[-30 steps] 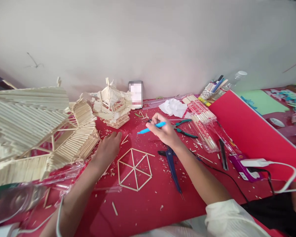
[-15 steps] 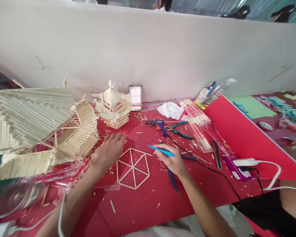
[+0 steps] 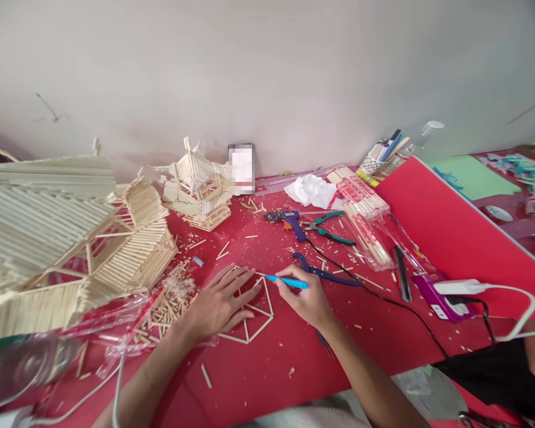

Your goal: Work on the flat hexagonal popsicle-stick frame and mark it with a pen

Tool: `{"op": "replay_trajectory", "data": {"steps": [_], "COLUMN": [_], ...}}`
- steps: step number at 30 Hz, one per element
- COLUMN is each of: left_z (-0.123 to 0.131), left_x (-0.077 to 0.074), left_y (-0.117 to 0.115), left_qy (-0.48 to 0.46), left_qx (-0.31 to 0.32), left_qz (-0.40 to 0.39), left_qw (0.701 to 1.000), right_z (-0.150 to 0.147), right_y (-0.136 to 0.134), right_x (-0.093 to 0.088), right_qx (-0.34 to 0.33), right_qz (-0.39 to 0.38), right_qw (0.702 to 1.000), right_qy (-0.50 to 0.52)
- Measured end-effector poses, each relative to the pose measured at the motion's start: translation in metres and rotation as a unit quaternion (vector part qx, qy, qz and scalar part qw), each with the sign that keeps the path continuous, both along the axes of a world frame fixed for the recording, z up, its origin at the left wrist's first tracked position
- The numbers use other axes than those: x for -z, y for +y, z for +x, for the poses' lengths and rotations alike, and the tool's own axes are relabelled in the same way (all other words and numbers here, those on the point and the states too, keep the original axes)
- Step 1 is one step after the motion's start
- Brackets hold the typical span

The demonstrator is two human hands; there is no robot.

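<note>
My left hand [image 3: 223, 302] lies flat with its fingers spread over the left part of a hexagonal frame of thin wooden sticks [image 3: 259, 328]. The frame lies on the red tabletop and has spokes meeting at its middle, partly hidden by the hand. In my right hand [image 3: 308, 297] is a bright blue pen [image 3: 289, 282]. Its tip is at the frame's upper right corner, close to the end of a stick there. Beyond my left hand lies a small blue piece [image 3: 198, 261] whose kind I cannot make out.
Stick-built pavilion models [image 3: 196, 184] stand at the left and back. Beyond my hands lie a glue gun [image 3: 289, 220], green-handled pliers [image 3: 330, 229], blue-handled pliers [image 3: 325, 274] and packs of chopsticks [image 3: 361, 208]. A power strip [image 3: 443, 300] and a red board [image 3: 455, 238] are at right.
My left hand has come right from beside the loose sticks onto the hexagonal frame. The pen tip has moved down to the frame's corner. The view has tilted down slightly.
</note>
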State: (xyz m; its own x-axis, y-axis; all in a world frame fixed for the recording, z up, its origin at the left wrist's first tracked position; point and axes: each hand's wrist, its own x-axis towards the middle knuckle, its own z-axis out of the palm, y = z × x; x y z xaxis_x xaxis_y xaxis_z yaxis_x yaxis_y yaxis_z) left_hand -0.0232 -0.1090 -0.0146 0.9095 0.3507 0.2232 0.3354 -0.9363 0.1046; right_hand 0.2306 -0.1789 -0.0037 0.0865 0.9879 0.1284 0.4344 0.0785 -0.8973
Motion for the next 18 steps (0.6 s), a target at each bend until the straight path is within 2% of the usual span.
{"op": "replay_trajectory", "data": {"steps": [10, 18], "left_z": [0.0031, 0.0056], "left_x": [0.0093, 0.0082], "left_y": [0.0015, 0.0004], "left_qy": [0.014, 0.002], "left_qx": [-0.006, -0.012], "left_qz": [-0.016, -0.030], "left_qw": [1.000, 0.999], "right_z": [-0.0025, -0.0020], "right_y": [0.0031, 0.0039], "right_x": [0.0036, 0.0028], "right_qx": [0.002, 0.002], "right_qz": [0.003, -0.006], "right_qw": [1.000, 1.000], "right_qy": [-0.015, -0.024]}}
